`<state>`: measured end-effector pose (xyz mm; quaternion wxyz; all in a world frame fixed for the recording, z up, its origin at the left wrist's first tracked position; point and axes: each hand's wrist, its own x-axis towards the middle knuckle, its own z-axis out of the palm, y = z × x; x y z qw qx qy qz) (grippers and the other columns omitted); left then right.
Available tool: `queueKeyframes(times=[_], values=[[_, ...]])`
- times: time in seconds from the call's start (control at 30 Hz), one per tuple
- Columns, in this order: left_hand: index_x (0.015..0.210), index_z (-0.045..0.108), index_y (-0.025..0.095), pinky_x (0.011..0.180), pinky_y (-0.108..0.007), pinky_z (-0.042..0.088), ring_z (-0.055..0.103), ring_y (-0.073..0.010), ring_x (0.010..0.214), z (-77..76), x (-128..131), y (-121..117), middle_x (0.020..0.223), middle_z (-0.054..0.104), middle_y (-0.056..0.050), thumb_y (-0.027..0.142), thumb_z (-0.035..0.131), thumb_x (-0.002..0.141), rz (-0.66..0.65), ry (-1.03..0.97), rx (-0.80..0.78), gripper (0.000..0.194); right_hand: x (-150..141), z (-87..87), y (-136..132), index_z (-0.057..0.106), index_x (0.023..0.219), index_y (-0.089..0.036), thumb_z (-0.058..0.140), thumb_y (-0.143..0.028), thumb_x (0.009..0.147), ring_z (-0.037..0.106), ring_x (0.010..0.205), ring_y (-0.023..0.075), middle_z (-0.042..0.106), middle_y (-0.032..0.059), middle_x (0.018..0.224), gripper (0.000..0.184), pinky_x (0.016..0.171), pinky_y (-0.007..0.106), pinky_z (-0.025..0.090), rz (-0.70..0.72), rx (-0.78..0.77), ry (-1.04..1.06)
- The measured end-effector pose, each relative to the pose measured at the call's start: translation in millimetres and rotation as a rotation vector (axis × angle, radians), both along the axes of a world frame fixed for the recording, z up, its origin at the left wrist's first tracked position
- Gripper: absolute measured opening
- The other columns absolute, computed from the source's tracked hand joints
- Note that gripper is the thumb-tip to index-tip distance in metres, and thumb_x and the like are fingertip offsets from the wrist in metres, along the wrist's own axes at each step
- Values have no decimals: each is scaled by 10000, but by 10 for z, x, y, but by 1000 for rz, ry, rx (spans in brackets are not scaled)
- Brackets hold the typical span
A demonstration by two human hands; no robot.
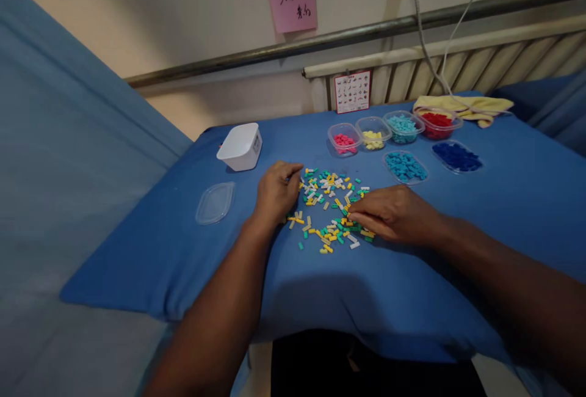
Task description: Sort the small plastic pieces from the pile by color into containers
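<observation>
Small plastic bricks (336, 184) in yellow, white, green and tan lie scattered in a loose ring on the blue cloth between my hands. At the left edge of this spread rests my left hand (275, 192), its fingers curled and the thumb close to the index finger. Whether a brick is between them I cannot make out. My right hand (396, 212) reaches in from the right, fingertips pinched together low over the bricks. Whatever those fingertips hold is hidden or too small to name.
Clear tubs hold pink (344, 142), yellow (373, 140), light blue (403, 128) and red pieces (437, 122). Lids carry blue (406, 167) and dark blue pieces (458, 156). A white tub (241, 148), a bare lid (215, 203) and a yellow cloth (462, 105) also lie here.
</observation>
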<state>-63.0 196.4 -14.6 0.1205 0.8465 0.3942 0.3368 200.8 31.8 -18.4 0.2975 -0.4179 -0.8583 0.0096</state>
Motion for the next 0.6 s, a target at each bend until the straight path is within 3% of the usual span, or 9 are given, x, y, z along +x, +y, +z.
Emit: queueKeyframes(times=[0.13,0.3,0.43,0.6], values=[[1209,843,193,1030,-412,558,719,-266,1099,-1,29,16,1129,795,-117,240,587,1017,-38,170,13,324,-30,1,-3,802,1052,-206,578,-293,1129,801,839,205,852,51,962,252,774,316,565,4,13,11],[1183,859,219,1009,-364,557,732,-257,1112,211,227,73,1185,804,-99,256,621,1004,-192,393,-100,300,10,-53,13,805,1024,-207,569,-304,1134,806,870,212,854,63,980,278,784,318,564,-28,-1,-2],[1201,862,224,955,-343,547,744,-264,1119,308,512,114,1234,814,-95,190,606,972,-150,517,-108,345,12,-72,16,799,1049,-208,559,-313,1137,797,844,212,846,56,962,276,758,324,552,-21,-7,-17],[1152,880,226,921,-348,543,740,-283,1117,252,647,118,1221,816,-107,170,590,948,-123,642,-74,359,24,-55,23,789,1004,-202,536,-304,1142,784,815,212,831,55,924,306,741,329,535,-46,-11,-39]])
